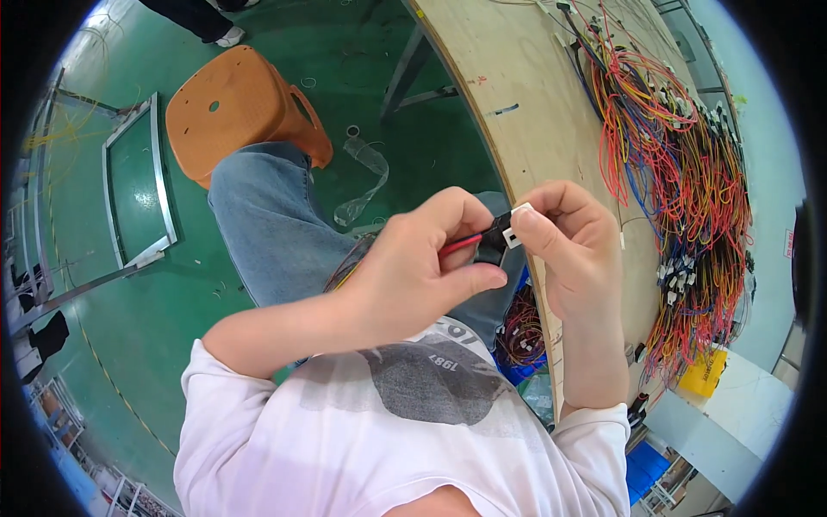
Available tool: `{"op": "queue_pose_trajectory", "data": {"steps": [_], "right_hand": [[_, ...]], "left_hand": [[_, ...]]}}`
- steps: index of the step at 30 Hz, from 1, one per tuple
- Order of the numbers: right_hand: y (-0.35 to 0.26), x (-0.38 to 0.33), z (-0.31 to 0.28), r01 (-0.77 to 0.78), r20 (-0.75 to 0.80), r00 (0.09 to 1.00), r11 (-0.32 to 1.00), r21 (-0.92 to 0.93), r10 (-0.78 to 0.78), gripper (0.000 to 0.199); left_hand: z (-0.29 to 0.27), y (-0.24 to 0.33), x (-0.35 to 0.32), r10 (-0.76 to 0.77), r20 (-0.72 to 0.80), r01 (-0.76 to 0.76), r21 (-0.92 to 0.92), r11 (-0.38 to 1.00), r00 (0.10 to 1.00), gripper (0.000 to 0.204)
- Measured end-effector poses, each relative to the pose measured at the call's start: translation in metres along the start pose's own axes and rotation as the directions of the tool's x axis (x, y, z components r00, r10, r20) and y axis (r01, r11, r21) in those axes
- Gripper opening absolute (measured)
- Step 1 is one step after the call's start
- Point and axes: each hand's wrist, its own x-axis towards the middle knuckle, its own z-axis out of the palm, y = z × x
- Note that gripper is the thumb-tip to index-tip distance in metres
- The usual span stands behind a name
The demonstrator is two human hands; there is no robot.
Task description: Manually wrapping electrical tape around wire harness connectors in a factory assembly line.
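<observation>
My left hand (422, 258) is closed round a wire harness, whose red and black wires (460, 245) run out between thumb and fingers. Thinner coloured wires (349, 265) trail from behind that hand over my thigh. At the front end of the harness, a small white connector (514, 238) is pinched between the thumb and fingers of my right hand (568, 241). Black sleeving or tape covers the wires just behind the connector. Both hands are close together in front of my chest, beside the table's edge. My fingers partly hide the connector.
A wooden table (474, 52) on my right carries a large heap of red, yellow and blue wire harnesses (663, 155). An orange stool (228, 108) stands on the green floor. Below the table edge is a blue bin (521, 373) with wires. A metal frame (164, 189) lies leftward.
</observation>
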Motion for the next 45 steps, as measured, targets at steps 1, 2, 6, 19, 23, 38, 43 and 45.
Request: {"op": "queue_pose_trajectory", "data": {"steps": [1,2,6,19,23,38,43,45], "right_hand": [[0.001,-0.001,0.0,0.019,-0.011,1.0,1.0,-0.002,-0.019,0.012],[0.001,-0.003,0.0,0.038,-0.02,0.999,0.999,-0.005,-0.038,0.012],[0.008,-0.012,0.007,0.101,-0.006,0.995,0.993,0.061,-0.101,0.013],[0.023,-0.028,-0.015,0.035,-0.045,0.999,0.964,0.262,-0.024,0.013],[0.013,-0.025,-0.017,-0.001,-0.115,0.993,0.988,0.157,0.019,0.013],[0.037,-0.02,-0.008,0.267,0.104,0.963,0.913,-0.307,-0.247,0.022],[0.027,-0.018,-0.011,0.286,0.118,0.958,0.915,-0.286,-0.263,0.018],[0.025,-0.018,-0.011,0.276,0.093,0.961,0.909,-0.312,-0.26,0.014]], "left_hand": [[0.005,-0.001,-0.001,0.005,-0.066,-0.003,0.026,1.0,0.998,0.029],[0.007,-0.002,-0.001,0.002,-0.127,0.01,0.093,0.996,0.992,0.043],[0.013,-0.021,0.01,0.08,-0.19,-0.015,0.323,0.946,0.979,0.059],[0.001,-0.002,0.009,-0.072,0.037,0.081,-0.488,0.869,0.997,0.044],[-0.002,-0.002,0.011,0.146,0.146,-0.092,-0.326,0.941,0.979,0.028],[0.001,-0.023,0.007,0.43,0.229,-0.483,0.513,0.71,0.874,0.012],[0.009,-0.022,-0.003,0.041,0.086,-0.03,-0.125,0.992,0.995,0.03],[0.015,-0.023,-0.009,-0.006,0.095,0.025,-0.206,0.978,0.995,0.042]]}}
